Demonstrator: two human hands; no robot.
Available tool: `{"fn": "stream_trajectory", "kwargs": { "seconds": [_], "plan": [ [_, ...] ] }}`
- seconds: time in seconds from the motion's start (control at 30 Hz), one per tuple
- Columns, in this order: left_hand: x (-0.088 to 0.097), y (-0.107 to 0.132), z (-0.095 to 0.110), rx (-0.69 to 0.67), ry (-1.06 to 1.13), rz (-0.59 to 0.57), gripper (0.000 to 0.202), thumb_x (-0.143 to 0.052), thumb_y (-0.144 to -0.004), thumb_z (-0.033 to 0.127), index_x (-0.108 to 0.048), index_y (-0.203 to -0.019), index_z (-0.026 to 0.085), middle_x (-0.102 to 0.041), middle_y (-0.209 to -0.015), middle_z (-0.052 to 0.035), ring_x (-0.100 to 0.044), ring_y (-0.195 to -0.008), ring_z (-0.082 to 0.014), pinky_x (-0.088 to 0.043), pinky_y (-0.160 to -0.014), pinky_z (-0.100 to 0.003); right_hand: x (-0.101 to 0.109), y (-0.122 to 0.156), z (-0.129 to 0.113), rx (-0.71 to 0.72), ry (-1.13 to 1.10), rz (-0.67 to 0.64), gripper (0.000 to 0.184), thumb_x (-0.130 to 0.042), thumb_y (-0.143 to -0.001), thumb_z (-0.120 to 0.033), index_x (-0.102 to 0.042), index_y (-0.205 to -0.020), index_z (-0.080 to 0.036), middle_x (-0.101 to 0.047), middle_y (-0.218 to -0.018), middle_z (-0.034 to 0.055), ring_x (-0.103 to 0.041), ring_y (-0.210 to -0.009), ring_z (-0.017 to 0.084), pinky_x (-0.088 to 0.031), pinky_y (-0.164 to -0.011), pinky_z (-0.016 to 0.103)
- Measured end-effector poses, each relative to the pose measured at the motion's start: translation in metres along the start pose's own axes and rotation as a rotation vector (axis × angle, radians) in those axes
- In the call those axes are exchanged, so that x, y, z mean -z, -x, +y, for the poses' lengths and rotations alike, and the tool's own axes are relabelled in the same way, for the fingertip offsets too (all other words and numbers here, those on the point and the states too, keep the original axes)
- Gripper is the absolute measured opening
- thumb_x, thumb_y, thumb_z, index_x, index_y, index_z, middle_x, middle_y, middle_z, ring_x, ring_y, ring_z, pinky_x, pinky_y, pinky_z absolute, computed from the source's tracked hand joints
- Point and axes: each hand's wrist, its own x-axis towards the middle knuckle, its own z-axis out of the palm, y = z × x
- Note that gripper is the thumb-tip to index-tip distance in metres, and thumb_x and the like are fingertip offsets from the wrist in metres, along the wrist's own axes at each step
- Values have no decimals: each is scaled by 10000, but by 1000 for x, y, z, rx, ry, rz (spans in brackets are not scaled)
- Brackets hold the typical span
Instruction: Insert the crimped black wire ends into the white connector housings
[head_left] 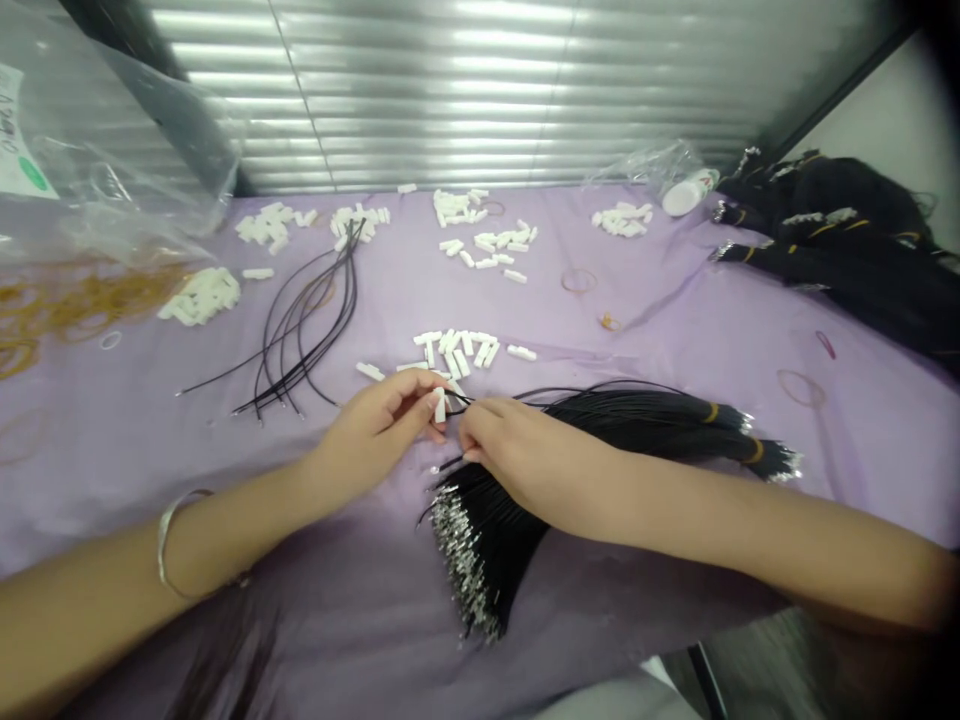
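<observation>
Between the thumb and fingers of my left hand (397, 415) is a small white plastic connector (440, 404), held upright. My right hand (499, 435) pinches a black cord (451, 463) whose silver tip points left. Another stretch of black cord runs between the two hands near the connector. Under my right hand lies a thick bundle of black cords (502, 540), its many metal ends (461, 560) fanned toward me. Just beyond my left hand is a loose pile of white connectors (457, 350).
Several more piles of white connectors (202, 296) lie along the back of the purple cloth (645, 290). Loose black cords (300, 345) curve at left, near yellow rubber bands (82, 305) and a clear plastic bag (150, 150). Dark cord bundles (840, 230) and a white bottle (688, 192) stand back right.
</observation>
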Motion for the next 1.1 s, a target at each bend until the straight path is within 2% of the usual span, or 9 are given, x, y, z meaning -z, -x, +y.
{"fn": "stream_trajectory", "kwargs": {
  "seconds": [0.1, 0.27, 0.4, 0.5, 0.63, 0.8, 1.1],
  "plan": [
    [3, 2, -3, 27, 78, -6, 192, -571, -858, 306, -602, -984, 164, -665, -793, -12, -655, -673, -122, -565, -688, -255, 1, 1, 4, -98, -252, 45, 112, -440, -882, -108, -549, -899, -129, -607, -784, 33, -527, -662, 122, -417, -626, 245],
    [7, 4, -8, 57, 171, 12, 175, -644, -802, 199, -635, -977, 200, -709, -881, 2, -683, -777, -107, -564, -710, -176, -2, -5, 12, -11, -610, 150, 148, -491, -834, -78, -617, -857, -152, -648, -786, -19, -572, -688, 71, -428, -656, 180],
    [7, 4, -5, 25, 157, 26, 182, -671, -781, 174, -663, -956, 224, -708, -894, 19, -680, -784, -96, -557, -718, -147, -6, -8, 13, -31, -730, 181, 116, -533, -801, -77, -629, -790, -140, -629, -704, -32, -554, -627, 58, -424, -593, 156],
    [5, 4, -2, 34, 120, 31, 159, -684, -761, 168, -673, -913, 215, -712, -846, 16, -679, -769, -109, -560, -702, -155, -5, -8, 11, -37, -750, 215, 85, -561, -795, -102, -629, -765, -144, -632, -695, -32, -561, -616, 58, -434, -591, 157],
    [6, 2, -1, 26, 109, -3, 58, -623, -818, 185, -670, -849, 197, -696, -790, 14, -669, -736, -103, -552, -710, -163, 1, -4, 10, -65, -674, 252, 96, -571, -791, -124, -625, -718, -158, -638, -692, -31, -561, -613, 67, -421, -570, 164],
    [10, 0, 2, 85, 173, -75, 72, -604, -835, 177, -671, -864, 172, -689, -786, 9, -659, -692, -96, -551, -705, -194, 4, -1, 13, -100, -544, 289, 109, -584, -756, -108, -595, -657, -154, -539, -579, -61, -463, -535, 42, -349, -505, 154],
    [11, 0, 3, 136, 225, -109, 83, -601, -838, 153, -670, -882, 169, -691, -734, 19, -654, -675, -85, -551, -696, -186, 1, -8, 18, -113, -484, 239, 157, -553, -786, -131, -550, -630, -153, -471, -542, -70, -389, -500, 36, -307, -509, 176]
  ]
}}
